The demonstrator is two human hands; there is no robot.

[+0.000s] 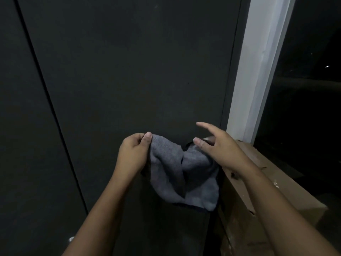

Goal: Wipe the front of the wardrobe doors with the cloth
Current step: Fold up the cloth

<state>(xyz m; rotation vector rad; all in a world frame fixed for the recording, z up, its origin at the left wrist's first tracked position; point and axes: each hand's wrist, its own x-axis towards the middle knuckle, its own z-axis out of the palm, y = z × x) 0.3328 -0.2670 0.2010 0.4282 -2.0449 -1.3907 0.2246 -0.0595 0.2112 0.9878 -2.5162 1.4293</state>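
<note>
The left hand (133, 152) pinches one top corner of the grey cloth (177, 174) between thumb and curled fingers, a firm but small hold. The right hand (219, 150) lies over the opposite top edge with index finger and thumb stretched out straight. Its lower fingers are hidden behind the fabric, so whether it grips the cloth or only rests against it cannot be told. The cloth hangs slack between the two hands, bunched and folded down its middle, in front of the dark wardrobe door (129, 71) at low height, and it is not spread flat on the panel

The risks, as I judge them: if the right hand has no real hold, the cloth could swing down from the single pinched corner or drop. Wiped while bunched like this, only a ridge of fabric would meet the door, leaving streaks and missed strips. The cardboard box (276, 191) stands just beside the door's right edge, below the white frame (258, 71) – a wide stroke to that side could snag on it. In this dim light, patches along the seam with the neighbouring door (18, 126) are easy to overlook
</note>
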